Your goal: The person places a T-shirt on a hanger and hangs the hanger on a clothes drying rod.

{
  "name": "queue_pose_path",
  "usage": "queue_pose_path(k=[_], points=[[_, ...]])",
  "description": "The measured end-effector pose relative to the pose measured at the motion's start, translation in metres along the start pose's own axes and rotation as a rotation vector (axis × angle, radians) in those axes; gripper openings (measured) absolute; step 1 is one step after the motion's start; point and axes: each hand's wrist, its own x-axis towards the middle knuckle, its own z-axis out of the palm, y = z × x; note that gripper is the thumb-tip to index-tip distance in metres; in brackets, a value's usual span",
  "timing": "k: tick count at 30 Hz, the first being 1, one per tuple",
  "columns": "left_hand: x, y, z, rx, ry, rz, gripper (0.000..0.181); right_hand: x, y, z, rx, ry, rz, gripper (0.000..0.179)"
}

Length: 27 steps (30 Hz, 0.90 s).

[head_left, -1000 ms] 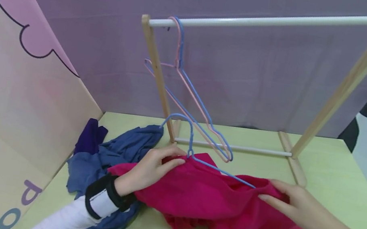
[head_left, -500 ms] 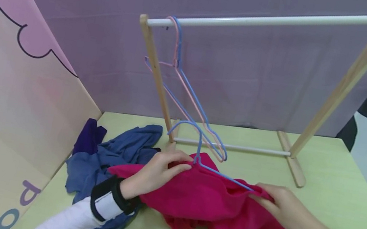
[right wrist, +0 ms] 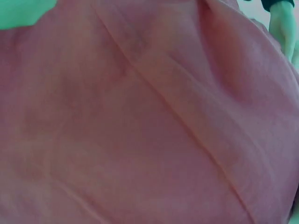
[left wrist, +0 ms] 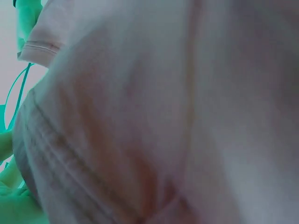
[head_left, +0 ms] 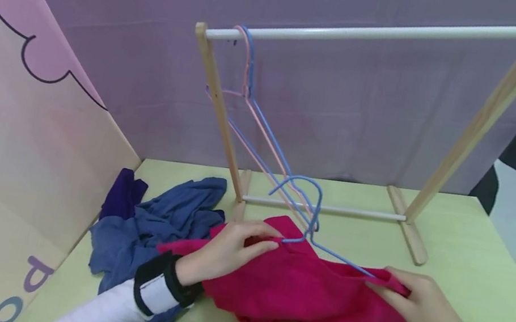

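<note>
A red shirt (head_left: 295, 300) is bunched on the table, with a blue clothes hanger (head_left: 343, 259) partly inside it. The hanger's hook stands up out of the cloth. My left hand (head_left: 231, 251) pinches the shirt's edge just left of the hook. Farther right, my right hand (head_left: 423, 311) pinches the edge of the cloth near the hanger's right arm. The hanger's lower part and its ends are hidden by fabric. Close, blurred shirt cloth fills most of the left wrist view (left wrist: 117, 116) and the right wrist view (right wrist: 163, 140).
Behind stands a wooden rack with a white rail (head_left: 384, 32). A pink hanger (head_left: 263, 129) and a blue hanger (head_left: 251, 70) hang at its left end. Crumpled blue clothing (head_left: 165, 219) and a dark purple cloth (head_left: 122, 195) lie at the left by the wall.
The hanger's hook has shifted right and turned. My left hand has moved right with the shirt's edge. My right hand moved left, then back right, and the shirt's right end spread rightward.
</note>
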Motion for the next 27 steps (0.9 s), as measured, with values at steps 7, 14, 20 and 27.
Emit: queue_pose_path(k=[7, 14, 20, 27], points=[[0.003, 0.002, 0.005, -0.021, -0.063, 0.002, 0.020, -0.021, 0.011, -0.026, -0.051, -0.010, 0.163, 0.017], [0.004, -0.001, 0.009, -0.031, -0.123, 0.031, 0.023, -0.041, 0.022, -0.045, -0.120, -0.013, 0.286, 0.015], [-0.003, -0.011, 0.005, -0.005, -0.077, 0.018, 0.024, -0.052, 0.034, -0.060, -0.189, 0.024, 0.372, 0.019], [-0.011, -0.021, 0.000, -0.003, -0.050, -0.031, 0.022, -0.056, 0.046, -0.080, -0.231, 0.126, 0.427, 0.027]])
